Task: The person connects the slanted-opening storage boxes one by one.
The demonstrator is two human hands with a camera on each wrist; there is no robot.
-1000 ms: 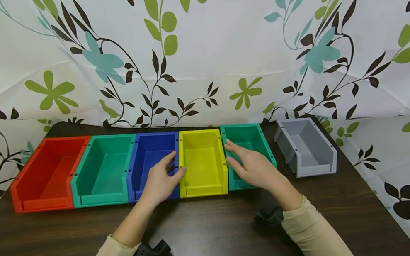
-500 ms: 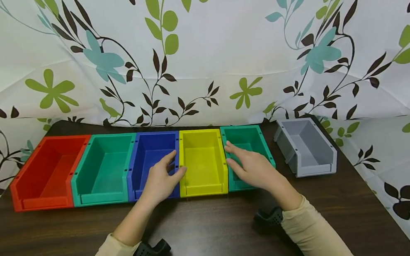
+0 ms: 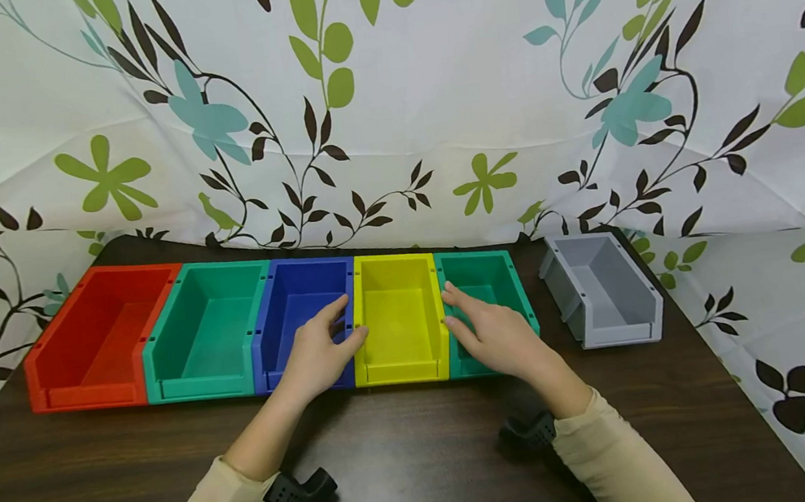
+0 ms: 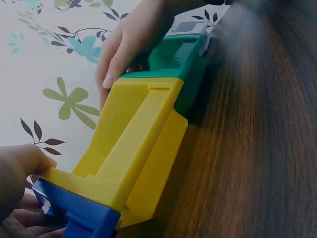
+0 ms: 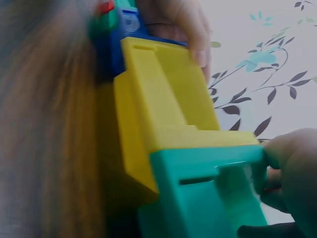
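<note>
A yellow open-front storage bin [image 3: 402, 373] stands between a blue bin [image 3: 311, 264] and a green bin [image 3: 470, 366], side by side in a row. My left hand [image 3: 316, 352] pinches the adjoining walls of blue and yellow; in the left wrist view its thumb lies on the yellow rim, its fingers on the blue side. At the other side of the yellow bin, my right hand [image 3: 497, 334] grips the meeting rims of yellow and green, with fingers curled inside the green bin [image 5: 198, 163]. The yellow bin [image 4: 106, 186] is tilted in neither wrist view relative to its neighbours.
Further left in the same row are another green bin [image 3: 201, 388] and a red bin [image 3: 88, 396]. A grey bin [image 3: 621, 334] stands apart at the right. Beneath them is a dark wood table [image 3: 410, 463]; a leaf-patterned cloth [image 3: 403, 120] hangs behind.
The right green bin has shifted slightly left, closer against the yellow bin. Both hands keep nearly the same grip and place, while the head view has shifted a little.
</note>
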